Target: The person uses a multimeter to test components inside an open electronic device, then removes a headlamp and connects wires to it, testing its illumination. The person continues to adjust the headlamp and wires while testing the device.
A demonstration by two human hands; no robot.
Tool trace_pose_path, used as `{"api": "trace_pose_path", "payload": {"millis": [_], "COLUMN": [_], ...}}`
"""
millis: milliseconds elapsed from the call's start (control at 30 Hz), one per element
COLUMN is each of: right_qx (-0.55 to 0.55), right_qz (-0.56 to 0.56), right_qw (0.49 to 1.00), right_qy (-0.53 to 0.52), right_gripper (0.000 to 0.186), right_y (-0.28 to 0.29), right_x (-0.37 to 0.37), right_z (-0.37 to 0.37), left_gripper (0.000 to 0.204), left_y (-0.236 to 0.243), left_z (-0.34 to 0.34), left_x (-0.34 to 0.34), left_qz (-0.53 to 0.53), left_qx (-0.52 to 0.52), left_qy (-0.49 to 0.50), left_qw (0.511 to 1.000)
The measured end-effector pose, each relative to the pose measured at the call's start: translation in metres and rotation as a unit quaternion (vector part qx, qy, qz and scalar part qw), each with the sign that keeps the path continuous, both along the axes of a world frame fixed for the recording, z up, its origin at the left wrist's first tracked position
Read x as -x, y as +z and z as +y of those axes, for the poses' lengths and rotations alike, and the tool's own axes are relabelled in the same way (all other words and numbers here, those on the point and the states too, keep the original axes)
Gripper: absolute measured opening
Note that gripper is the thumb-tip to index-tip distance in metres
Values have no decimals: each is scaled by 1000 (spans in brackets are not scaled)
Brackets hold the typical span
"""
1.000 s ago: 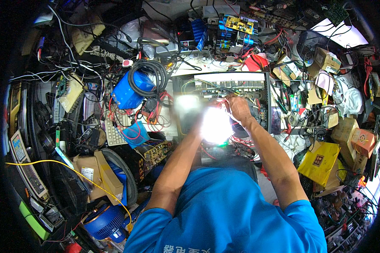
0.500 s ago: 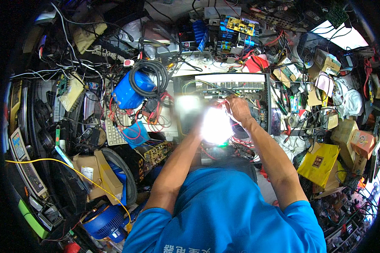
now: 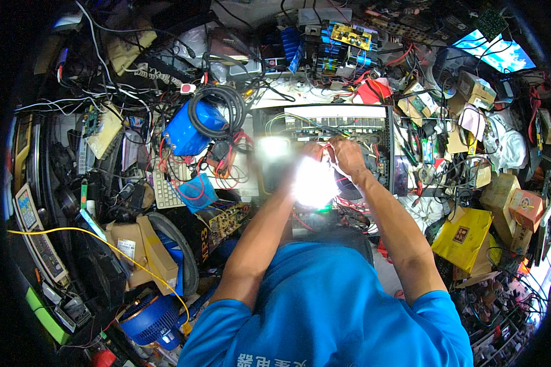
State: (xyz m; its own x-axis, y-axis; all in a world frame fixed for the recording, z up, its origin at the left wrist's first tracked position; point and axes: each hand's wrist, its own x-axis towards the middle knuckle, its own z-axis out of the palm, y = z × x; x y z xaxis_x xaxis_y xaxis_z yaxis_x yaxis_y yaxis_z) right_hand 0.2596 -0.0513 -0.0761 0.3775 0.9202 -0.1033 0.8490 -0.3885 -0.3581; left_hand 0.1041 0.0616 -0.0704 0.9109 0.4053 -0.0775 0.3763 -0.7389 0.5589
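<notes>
Blue fabric, smooth with soft creases, made up the shirt (image 3: 337,300) filling the lower middle of the head view. Both bare forearms reached forward from its short sleeves, converging over an open electronics chassis (image 3: 383,125) straight ahead of the torso. Right hand (image 3: 348,158) curled inward, knuckles up, wrist bent toward the left one; left hand (image 3: 312,150) lay just beside it, largely lost behind a white glare (image 3: 315,183). Could not tell whether either hand's fingers were clamped on anything; thin red and white strands showed between the hands. Chassis: rectangular, dark perforated side, pale strip along the far edge, loose thin wires inside. To its left, a glossy blue block (image 3: 182,136) with thick black cable coiled over one end. Farther right, a flat, creased yellow envelope (image 3: 453,244); lower left, an open brown cardboard box (image 3: 134,254) with upright flaps.
</notes>
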Motion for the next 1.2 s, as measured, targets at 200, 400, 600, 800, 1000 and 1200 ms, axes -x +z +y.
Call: {"api": "trace_pose_path", "payload": {"millis": [200, 400, 600, 800, 1000, 1200], "right_qx": [6, 19, 20, 18, 28, 15], "right_qz": [-6, 44, 57, 65, 60, 59], "right_qw": [1000, 999, 998, 998, 998, 998], "right_qy": [-5, 19, -9, -10, -14, -11], "right_gripper": [31, 26, 21, 21, 22, 22], "right_y": [-9, 3, 26, 29, 24, 26], "right_x": [-1, -4, 1, 1, 0, 1], "right_z": [-1, -1, 2, 3, 1, 1], "left_gripper": [30, 35, 41, 38, 33, 30], "left_y": [-12, -27, 8, 25, 5, -7], "left_z": [11, 4, 12, 10, 2, 2], "left_x": [-8, 1, -8, -8, -9, -4], "left_qz": [48, -96, 30, -99, -163, -169], "left_qx": [-47, -11, 35, 54, 14, 41], "left_qy": [-9, -12, -18, -63, -11, -18], "left_qw": [998, 995, 999, 992, 986, 985]}}
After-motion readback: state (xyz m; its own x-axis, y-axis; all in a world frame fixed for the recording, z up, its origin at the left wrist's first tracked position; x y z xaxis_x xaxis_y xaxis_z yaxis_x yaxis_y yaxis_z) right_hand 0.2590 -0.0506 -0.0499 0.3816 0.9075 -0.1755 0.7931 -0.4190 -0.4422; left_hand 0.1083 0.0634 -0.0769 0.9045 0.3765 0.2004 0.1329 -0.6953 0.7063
